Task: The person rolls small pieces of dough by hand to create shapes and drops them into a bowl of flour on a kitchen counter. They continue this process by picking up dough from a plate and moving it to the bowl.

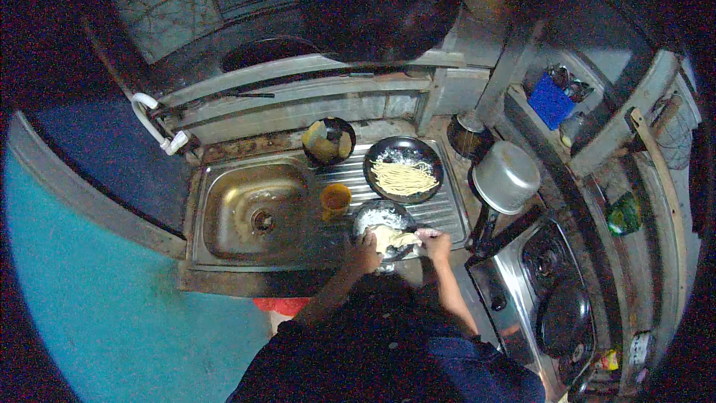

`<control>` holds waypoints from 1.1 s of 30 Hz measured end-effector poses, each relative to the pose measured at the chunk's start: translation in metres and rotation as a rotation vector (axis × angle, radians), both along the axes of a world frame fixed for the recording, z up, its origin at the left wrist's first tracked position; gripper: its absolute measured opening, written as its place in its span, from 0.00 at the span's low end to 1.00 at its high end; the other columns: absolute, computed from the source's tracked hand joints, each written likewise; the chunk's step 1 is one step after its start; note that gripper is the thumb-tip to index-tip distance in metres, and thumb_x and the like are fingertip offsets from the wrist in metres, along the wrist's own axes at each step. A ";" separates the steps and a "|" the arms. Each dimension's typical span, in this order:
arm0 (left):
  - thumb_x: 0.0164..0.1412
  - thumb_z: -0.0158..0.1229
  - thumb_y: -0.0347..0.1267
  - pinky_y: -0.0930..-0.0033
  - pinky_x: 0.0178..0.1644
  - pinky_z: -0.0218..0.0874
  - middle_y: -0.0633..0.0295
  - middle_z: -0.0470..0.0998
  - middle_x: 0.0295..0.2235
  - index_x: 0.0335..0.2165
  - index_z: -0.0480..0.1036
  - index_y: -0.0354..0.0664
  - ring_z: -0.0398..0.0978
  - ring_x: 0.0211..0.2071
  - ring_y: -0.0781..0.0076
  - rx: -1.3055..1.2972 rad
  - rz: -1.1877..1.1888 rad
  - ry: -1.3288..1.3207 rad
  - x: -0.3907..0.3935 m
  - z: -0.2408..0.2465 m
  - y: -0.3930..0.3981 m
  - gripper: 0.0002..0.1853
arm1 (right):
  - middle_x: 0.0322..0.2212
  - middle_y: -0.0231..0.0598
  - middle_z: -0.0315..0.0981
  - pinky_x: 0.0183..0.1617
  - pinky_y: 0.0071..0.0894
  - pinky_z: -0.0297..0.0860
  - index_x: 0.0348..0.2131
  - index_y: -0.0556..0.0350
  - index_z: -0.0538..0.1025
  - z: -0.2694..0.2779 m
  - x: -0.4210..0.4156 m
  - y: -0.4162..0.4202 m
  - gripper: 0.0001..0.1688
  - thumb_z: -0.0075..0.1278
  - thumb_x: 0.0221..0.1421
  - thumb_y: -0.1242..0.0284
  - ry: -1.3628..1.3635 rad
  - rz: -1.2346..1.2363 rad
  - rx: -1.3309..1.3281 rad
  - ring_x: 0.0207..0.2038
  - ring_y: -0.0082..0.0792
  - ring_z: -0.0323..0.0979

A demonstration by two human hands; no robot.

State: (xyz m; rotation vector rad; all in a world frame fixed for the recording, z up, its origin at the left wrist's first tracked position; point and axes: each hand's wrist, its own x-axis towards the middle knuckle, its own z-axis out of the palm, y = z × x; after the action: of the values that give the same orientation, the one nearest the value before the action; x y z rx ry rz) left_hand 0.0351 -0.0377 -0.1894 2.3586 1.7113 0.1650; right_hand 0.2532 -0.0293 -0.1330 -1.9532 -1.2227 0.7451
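A pale piece of dough (389, 238) spreads across the near part of a dark round plate (363, 218) dusted with white flour. My left hand (367, 252) holds the dough's left side. My right hand (435, 244) pinches its right end, which is stretched out to a narrow strip at the plate's edge. Behind it a second dark plate (371, 152) carries a heap of long cut noodle strands (405, 177) with flour at their far side. Both plates sit on the ribbed steel drainboard (447, 218).
Left of the plates is a yellow mug (335, 200), then the steel sink basin (224, 229). A dark patterned bowl (330, 140) stands at the back. To the right are an upturned aluminium pot (506, 176) and a gas stove (514, 302) with a dark pan (562, 316). A white tap (146, 115) rises at far left.
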 end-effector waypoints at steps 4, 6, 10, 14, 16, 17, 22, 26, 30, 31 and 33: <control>0.47 0.49 0.45 0.32 0.52 0.34 0.52 0.46 0.56 0.52 0.51 0.36 0.49 0.55 0.60 0.056 0.005 0.021 -0.001 -0.009 -0.001 0.37 | 0.19 0.33 0.74 0.25 0.23 0.65 0.24 0.58 0.77 0.026 0.000 -0.001 0.04 0.54 0.40 0.78 0.008 0.048 0.118 0.22 0.21 0.69; 0.46 0.50 0.44 0.33 0.52 0.36 0.51 0.46 0.56 0.52 0.51 0.36 0.49 0.55 0.59 0.002 0.015 0.000 0.003 -0.004 0.001 0.37 | 0.19 0.34 0.74 0.24 0.22 0.65 0.23 0.59 0.77 0.018 0.013 0.000 0.04 0.52 0.41 0.79 0.095 -0.011 0.216 0.21 0.21 0.69; 0.45 0.52 0.41 0.37 0.52 0.40 0.48 0.46 0.56 0.52 0.52 0.35 0.51 0.54 0.56 0.161 0.069 -0.328 0.002 -0.046 0.000 0.37 | 0.17 0.35 0.71 0.21 0.19 0.62 0.22 0.66 0.75 0.032 0.051 0.012 0.06 0.49 0.46 0.78 0.438 -0.071 0.337 0.18 0.20 0.66; 0.45 0.53 0.41 0.47 0.50 0.51 0.45 0.46 0.55 0.51 0.53 0.34 0.54 0.52 0.50 0.013 0.030 -0.217 -0.001 -0.020 -0.001 0.36 | 0.16 0.32 0.70 0.21 0.16 0.60 0.21 0.65 0.74 0.072 0.057 0.008 0.11 0.50 0.47 0.72 0.466 0.063 0.222 0.18 0.16 0.64; 0.46 0.53 0.42 0.49 0.49 0.52 0.45 0.47 0.55 0.50 0.53 0.34 0.55 0.52 0.49 0.074 -0.007 -0.088 -0.003 -0.009 0.001 0.36 | 0.16 0.33 0.71 0.23 0.18 0.61 0.22 0.65 0.75 0.063 0.047 0.007 0.12 0.51 0.46 0.71 0.341 0.164 0.228 0.19 0.18 0.66; 0.46 0.53 0.42 0.49 0.49 0.53 0.44 0.47 0.55 0.50 0.53 0.34 0.55 0.52 0.49 0.105 -0.022 -0.025 -0.005 -0.007 0.001 0.36 | 0.16 0.36 0.72 0.23 0.21 0.63 0.23 0.66 0.75 0.054 0.040 0.005 0.13 0.51 0.45 0.70 0.200 0.201 0.243 0.18 0.21 0.67; 0.46 0.52 0.44 0.49 0.50 0.52 0.44 0.49 0.54 0.50 0.53 0.34 0.54 0.52 0.50 -0.024 -0.002 -0.047 -0.006 0.009 -0.002 0.37 | 0.21 0.48 0.73 0.29 0.31 0.66 0.25 0.58 0.77 -0.014 0.013 0.009 0.13 0.57 0.37 0.69 -0.238 0.197 0.061 0.24 0.41 0.72; 0.46 0.51 0.45 0.48 0.50 0.51 0.45 0.49 0.54 0.51 0.52 0.33 0.55 0.52 0.51 0.174 -0.090 -0.057 -0.015 -0.001 -0.002 0.38 | 0.20 0.44 0.74 0.29 0.29 0.66 0.24 0.57 0.77 -0.016 -0.005 0.008 0.10 0.57 0.35 0.72 -0.596 0.301 0.057 0.23 0.36 0.72; 0.46 0.51 0.45 0.48 0.51 0.50 0.44 0.48 0.54 0.51 0.50 0.31 0.52 0.54 0.53 0.066 -0.032 -0.022 -0.010 0.000 -0.002 0.39 | 0.19 0.38 0.74 0.27 0.25 0.65 0.20 0.57 0.77 -0.038 0.029 0.021 0.06 0.57 0.34 0.75 -0.224 0.323 0.073 0.22 0.27 0.72; 0.46 0.51 0.45 0.49 0.51 0.49 0.43 0.47 0.54 0.51 0.50 0.30 0.50 0.54 0.53 0.055 -0.008 -0.029 -0.009 -0.009 -0.002 0.39 | 0.19 0.35 0.74 0.27 0.23 0.64 0.20 0.59 0.77 -0.028 0.032 0.020 0.06 0.57 0.36 0.75 -0.031 0.224 -0.040 0.21 0.24 0.70; 0.46 0.51 0.45 0.50 0.52 0.48 0.42 0.47 0.54 0.51 0.50 0.29 0.48 0.55 0.54 0.016 0.008 -0.031 -0.006 -0.011 -0.003 0.39 | 0.19 0.32 0.74 0.27 0.22 0.64 0.21 0.61 0.76 -0.028 0.046 0.019 0.05 0.56 0.38 0.77 0.113 0.192 0.063 0.21 0.22 0.69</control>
State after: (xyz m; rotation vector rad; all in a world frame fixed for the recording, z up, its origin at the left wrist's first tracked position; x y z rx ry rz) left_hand 0.0293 -0.0404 -0.2000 2.3479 1.7121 0.2165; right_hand 0.2989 -0.0104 -0.1607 -1.7353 -1.3609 0.8907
